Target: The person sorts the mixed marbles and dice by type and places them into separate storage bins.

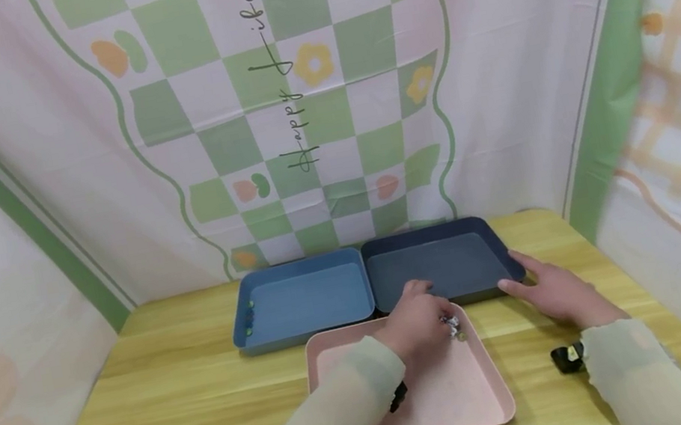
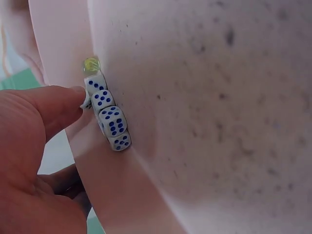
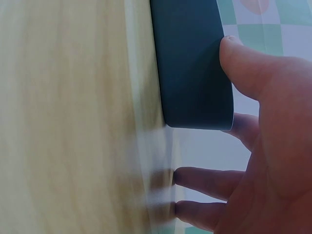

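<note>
My left hand point(image 1: 417, 317) reaches over the back right corner of a pink tray point(image 1: 437, 408). In the left wrist view its thumb touches a row of white dice point(image 2: 112, 121) with blue dots, lined along the tray's wall. A clear marble with a yellow core point(image 2: 91, 65) sits at the row's end. A small white piece by the thumb tip is partly hidden, and so is the index finger. My right hand point(image 1: 560, 291) rests at the front right corner of a dark navy tray point(image 1: 446, 266), thumb touching its rim, other fingers spread and fairly straight.
A blue tray point(image 1: 308, 302) stands left of the navy one, with several small green and dark pieces point(image 1: 250, 319) along its left wall. All three trays are on a wooden table point(image 1: 189, 399). A patterned cloth point(image 1: 313, 134) hangs behind.
</note>
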Motion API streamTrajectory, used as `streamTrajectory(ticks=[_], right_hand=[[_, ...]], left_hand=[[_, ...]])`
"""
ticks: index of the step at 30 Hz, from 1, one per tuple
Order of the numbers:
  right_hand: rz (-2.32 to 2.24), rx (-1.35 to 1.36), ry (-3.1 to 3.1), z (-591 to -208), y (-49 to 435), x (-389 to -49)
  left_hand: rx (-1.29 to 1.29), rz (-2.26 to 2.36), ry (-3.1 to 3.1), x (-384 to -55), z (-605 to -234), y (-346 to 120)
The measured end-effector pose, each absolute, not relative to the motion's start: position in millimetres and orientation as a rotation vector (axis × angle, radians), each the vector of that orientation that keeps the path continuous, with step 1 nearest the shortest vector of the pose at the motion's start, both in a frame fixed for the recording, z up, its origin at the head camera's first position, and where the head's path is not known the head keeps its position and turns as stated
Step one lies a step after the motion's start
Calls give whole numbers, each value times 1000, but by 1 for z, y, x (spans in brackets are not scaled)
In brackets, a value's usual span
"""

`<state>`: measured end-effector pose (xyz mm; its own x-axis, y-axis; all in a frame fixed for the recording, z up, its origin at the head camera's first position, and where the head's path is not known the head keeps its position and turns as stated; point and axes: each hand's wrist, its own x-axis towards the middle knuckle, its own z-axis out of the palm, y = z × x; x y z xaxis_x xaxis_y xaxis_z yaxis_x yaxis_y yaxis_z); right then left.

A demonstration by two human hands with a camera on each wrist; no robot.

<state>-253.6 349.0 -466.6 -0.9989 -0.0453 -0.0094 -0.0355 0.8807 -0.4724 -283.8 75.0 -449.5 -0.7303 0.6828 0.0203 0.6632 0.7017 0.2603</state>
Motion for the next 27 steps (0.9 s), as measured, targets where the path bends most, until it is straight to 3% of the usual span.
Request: streamTrajectory(ticks=[27], right_hand=[[-750, -80, 3039, -468, 350, -254]], left_hand=[[1035, 266, 2900, -276, -449, 86]])
